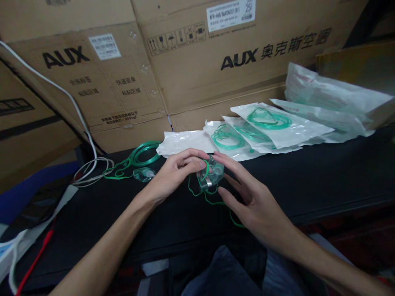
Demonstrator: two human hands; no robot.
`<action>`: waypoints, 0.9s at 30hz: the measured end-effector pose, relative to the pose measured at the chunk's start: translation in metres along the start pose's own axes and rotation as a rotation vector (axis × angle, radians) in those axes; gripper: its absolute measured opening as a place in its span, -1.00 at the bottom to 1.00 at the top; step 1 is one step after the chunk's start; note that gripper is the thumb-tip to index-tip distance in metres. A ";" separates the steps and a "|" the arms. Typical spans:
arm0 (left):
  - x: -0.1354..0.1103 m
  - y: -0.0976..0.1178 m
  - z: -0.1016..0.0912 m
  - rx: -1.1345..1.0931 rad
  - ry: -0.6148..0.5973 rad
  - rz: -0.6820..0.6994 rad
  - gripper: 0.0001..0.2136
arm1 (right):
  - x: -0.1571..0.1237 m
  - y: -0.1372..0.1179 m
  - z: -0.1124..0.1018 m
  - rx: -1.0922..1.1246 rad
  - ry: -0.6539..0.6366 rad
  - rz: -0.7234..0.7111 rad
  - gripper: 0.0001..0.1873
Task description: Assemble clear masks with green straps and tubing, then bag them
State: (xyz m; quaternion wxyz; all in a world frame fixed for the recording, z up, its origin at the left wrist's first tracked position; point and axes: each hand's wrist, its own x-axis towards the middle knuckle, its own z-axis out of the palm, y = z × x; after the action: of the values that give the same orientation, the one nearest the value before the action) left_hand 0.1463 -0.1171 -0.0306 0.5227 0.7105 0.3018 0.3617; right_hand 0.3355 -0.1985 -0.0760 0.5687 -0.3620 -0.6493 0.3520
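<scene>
At the centre of the frame your left hand (173, 174) pinched the clear mask (211, 174) over the black tabletop (308, 176); your right hand (247, 197) touched it with fingers spread. Its green strap (216, 201) lay loose and could have snagged them.

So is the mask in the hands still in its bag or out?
Out. The clear mask sits bare on the black table between the left hand and right hand; sealed packets lie behind.
</scene>
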 end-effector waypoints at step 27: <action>-0.042 0.001 0.090 1.141 -0.169 0.490 -0.61 | 0.015 0.003 -0.006 0.277 0.217 0.377 -0.60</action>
State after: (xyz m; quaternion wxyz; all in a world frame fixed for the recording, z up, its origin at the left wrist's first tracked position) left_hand 0.1971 -0.1986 -0.0557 -0.0149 0.9524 0.2334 0.1955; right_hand 0.3404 -0.1835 -0.0700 0.6035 -0.4309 -0.4512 0.4965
